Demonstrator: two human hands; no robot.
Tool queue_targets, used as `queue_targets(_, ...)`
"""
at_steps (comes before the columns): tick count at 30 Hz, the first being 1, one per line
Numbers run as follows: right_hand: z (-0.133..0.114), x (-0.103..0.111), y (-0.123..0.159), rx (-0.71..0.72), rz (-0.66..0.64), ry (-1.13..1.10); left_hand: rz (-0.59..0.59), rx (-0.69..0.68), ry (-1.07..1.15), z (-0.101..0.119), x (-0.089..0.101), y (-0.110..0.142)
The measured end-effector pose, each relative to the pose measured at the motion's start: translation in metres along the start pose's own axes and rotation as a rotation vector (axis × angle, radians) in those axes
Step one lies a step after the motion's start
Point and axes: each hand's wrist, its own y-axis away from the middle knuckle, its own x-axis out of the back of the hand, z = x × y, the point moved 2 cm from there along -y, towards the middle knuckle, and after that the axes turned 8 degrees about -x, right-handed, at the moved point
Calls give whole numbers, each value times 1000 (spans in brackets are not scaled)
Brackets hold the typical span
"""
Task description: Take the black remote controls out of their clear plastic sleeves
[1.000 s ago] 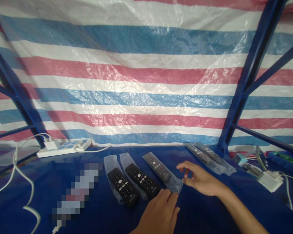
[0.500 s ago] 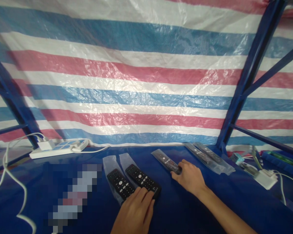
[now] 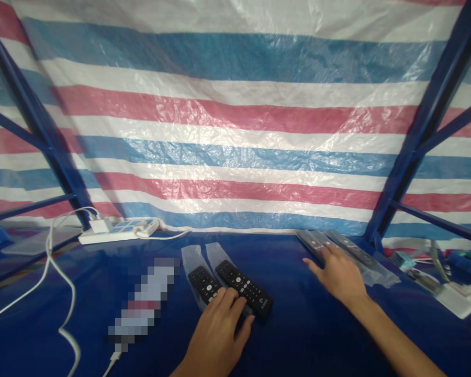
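left hand: flat, fingers spread loosely, resting on near ends of two black remotes at its 12 o'clock; pressing, not gripping.
right hand: open, palm down, fingers extended onto bagged remotes at its 12–1 o'clock, touching.
remote positions: black pair at table centre, side by side, angled toward 11 o'clock; bagged stack at far right, by the blue frame post.
writing: white marks on the buttons, too small to read.
materials: clear plastic sleeves, glossy; blue table cover; woven striped tarp behind; white power strip at 10 o'clock.
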Motion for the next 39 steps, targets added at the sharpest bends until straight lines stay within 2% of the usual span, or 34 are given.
queue_targets(2,-28,4,17,216,-183,-209,-25,9,5,1,-1,0)
queue_targets(4,-54,9,35,358,-336,-280,-54,13,13,1,-3,0)
queue_targets(7,-79,15,51,406,-419,-245,-107,27,18,1,-7,1)
queue_targets(12,-96,12,56,414,-417,-150,-204,106,-53,8,-7,-6)
queue_targets(15,-96,11,52,391,-409,-129,-346,172,-106,18,-3,-17)
queue_targets(18,-86,14,45,336,-403,-115,-507,207,-139,26,2,-31)
queue_targets(23,-54,16,31,238,-422,-32,-640,250,-121,30,5,-47)
queue_targets(27,-41,10,25,240,-423,-62,-645,233,-133,31,6,-54)
queue_targets(32,-39,8,25,252,-419,-114,-677,184,-84,28,5,-59)
queue_targets(39,-36,11,27,244,-425,-133,-661,284,69,14,7,-59)
